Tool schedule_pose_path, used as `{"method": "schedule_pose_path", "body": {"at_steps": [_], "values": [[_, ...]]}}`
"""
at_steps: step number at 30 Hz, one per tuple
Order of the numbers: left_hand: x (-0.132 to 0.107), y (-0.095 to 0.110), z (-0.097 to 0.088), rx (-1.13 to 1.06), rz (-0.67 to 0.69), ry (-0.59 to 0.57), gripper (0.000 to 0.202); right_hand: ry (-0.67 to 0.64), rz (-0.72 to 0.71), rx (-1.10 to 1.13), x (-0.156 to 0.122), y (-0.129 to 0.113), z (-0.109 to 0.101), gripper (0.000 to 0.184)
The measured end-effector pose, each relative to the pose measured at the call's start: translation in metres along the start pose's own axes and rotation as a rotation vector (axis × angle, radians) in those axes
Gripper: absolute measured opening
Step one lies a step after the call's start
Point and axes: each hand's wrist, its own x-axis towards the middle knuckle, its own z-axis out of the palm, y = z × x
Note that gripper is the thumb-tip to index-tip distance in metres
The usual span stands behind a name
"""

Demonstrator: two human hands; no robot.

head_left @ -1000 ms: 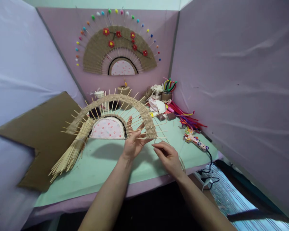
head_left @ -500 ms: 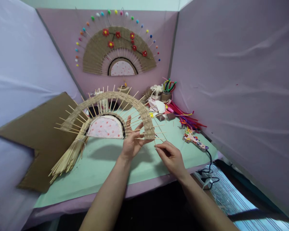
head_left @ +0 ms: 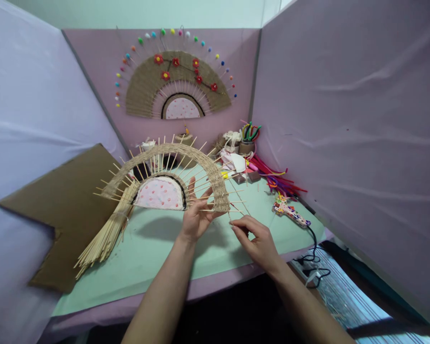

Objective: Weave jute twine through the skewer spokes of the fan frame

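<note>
My left hand (head_left: 197, 217) is closed around the lower right part of a half-round woven fan (head_left: 220, 191), holding it up over the table. The fan has thin wooden sticks fanning out from a pink-dotted white half-disc (head_left: 159, 193), with a band of twine woven across them. At the band's lower right end, my right hand (head_left: 254, 236) pinches a strand of twine (head_left: 230, 217) between thumb and forefinger. Part of that strand runs behind the sticks. The left fingers show through the gaps between the sticks.
A bundle of thin sticks (head_left: 105, 234) lies on brown cardboard (head_left: 57, 210) at the left. A glue gun (head_left: 290, 212) with a cord rests at the right, near pipe cleaners (head_left: 275, 177). A finished fan (head_left: 143, 91) hangs on the back wall. Twine rolls (head_left: 184, 141) stand behind.
The camera view has tilted up a little, so everything sits lower. The fan has turned slightly, its left end shifting rightward. Both hands keep their holds.
</note>
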Motion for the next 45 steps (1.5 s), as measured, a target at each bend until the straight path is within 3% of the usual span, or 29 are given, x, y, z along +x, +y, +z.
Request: {"method": "schedule_pose_path", "body": {"at_steps": [5,11,18,25,31,36,40,45], "values": [[0.0,0.0,0.001,0.008,0.004,0.002,0.094,0.043,-0.011,-0.022,0.002,-0.002,-0.003,0.009],[0.002,-0.001,-0.005,-0.055,0.02,0.026,0.093,0.056,0.075,-0.051,0.003,0.003,-0.003,0.018],[0.001,-0.002,-0.001,-0.047,0.019,0.051,0.093,-0.022,0.043,-0.02,0.003,-0.005,0.004,0.015],[-0.003,-0.002,0.001,-0.02,-0.025,-0.017,0.092,-0.03,0.047,-0.015,0.004,-0.005,0.011,0.013],[-0.002,0.0,0.0,-0.02,-0.05,0.003,0.093,-0.134,0.047,0.097,0.007,0.002,-0.005,0.015],[-0.002,-0.001,-0.002,-0.03,-0.095,-0.03,0.096,0.018,0.209,0.385,0.011,0.018,-0.019,0.03],[-0.003,-0.004,-0.001,-0.003,-0.105,-0.074,0.096,0.09,0.398,0.574,0.017,0.021,-0.011,0.03],[-0.004,-0.005,0.001,0.011,-0.103,-0.091,0.093,0.147,0.528,0.606,0.028,0.009,0.0,0.025]]}}
